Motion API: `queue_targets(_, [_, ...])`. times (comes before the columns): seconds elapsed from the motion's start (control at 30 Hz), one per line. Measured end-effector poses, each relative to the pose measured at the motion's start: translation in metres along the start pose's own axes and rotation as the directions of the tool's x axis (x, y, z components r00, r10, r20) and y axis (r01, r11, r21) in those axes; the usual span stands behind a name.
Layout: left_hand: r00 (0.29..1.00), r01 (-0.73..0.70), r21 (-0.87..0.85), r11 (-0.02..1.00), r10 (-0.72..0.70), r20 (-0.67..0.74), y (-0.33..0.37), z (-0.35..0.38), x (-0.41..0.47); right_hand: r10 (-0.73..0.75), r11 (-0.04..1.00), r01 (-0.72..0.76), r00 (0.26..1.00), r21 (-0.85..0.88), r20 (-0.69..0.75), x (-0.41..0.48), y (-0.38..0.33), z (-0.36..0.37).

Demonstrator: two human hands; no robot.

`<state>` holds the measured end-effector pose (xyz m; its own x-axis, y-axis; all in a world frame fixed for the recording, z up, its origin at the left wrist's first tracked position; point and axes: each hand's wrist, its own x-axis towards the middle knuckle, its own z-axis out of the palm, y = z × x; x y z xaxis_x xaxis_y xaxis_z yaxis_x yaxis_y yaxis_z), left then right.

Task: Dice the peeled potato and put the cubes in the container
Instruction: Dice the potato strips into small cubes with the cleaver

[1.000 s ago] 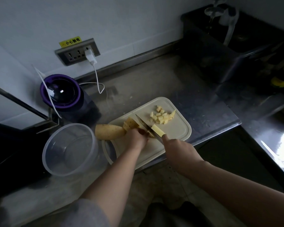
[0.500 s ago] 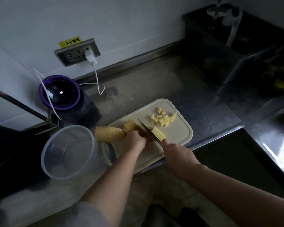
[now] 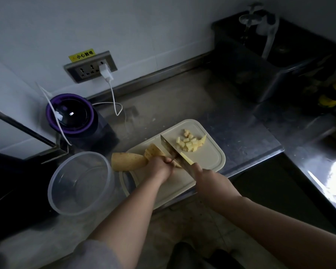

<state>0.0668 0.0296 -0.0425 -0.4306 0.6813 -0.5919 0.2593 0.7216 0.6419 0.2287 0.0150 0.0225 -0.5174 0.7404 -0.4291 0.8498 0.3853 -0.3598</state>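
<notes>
A cream cutting board [image 3: 211,158] lies on the steel counter. My right hand [image 3: 208,177] grips the handle of a knife [image 3: 173,150] whose blade stands edge-down on the board. My left hand [image 3: 159,167] curls over potato slices right beside the blade; what lies under its fingers is hidden. A stack of potato slices [image 3: 152,151] and a large potato piece [image 3: 127,161] lie left of that hand. A pile of potato cubes [image 3: 189,142] sits at the board's far right. The clear plastic container [image 3: 80,183] stands left of the board with nothing in it.
A purple-rimmed appliance [image 3: 72,115] stands behind the container, its white cable running to a wall socket [image 3: 90,67]. A dark sink [image 3: 270,61] lies at the far right. The counter's front edge [image 3: 260,156] runs just past the board.
The knife blade has shifted left, tight against my left hand, and the potato slab seen beside the blade earlier is now hidden behind it. The camera view drifted slightly.
</notes>
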Motion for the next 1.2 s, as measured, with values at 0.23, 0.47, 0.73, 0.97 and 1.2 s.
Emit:
queue_targets(0.23, [0.983, -0.182, 0.369, 0.912, 0.161, 0.088, 0.004, -0.003, -0.009, 0.052, 0.996, -0.048, 0.997, 0.074, -0.053, 0.004, 0.012, -0.013])
queue_targets(0.47, [0.958, -0.275, 0.515, 0.812, 0.274, 0.079, -0.001, -0.002, -0.016, 0.088, 0.993, -0.083, 0.994, 0.085, -0.058, 0.002, 0.024, -0.021])
queue_targets(0.73, [0.929, -0.358, 0.526, 0.771, 0.351, 0.117, -0.004, -0.002, -0.024, 0.1, 0.991, -0.095, 0.994, 0.097, -0.049, -0.001, 0.028, -0.022])
queue_targets(0.97, [0.957, -0.223, 0.272, 0.936, 0.158, 0.241, 0.003, -0.014, -0.031, 0.136, 0.984, -0.128, 0.989, 0.12, -0.061, 0.003, 0.037, -0.028])
queue_targets(1.2, [0.951, -0.31, 0.424, 0.851, 0.272, 0.148, 0.048, 0.021, -0.04, 0.174, 0.979, -0.163, 0.981, 0.12, -0.088, -0.005, 0.06, -0.035])
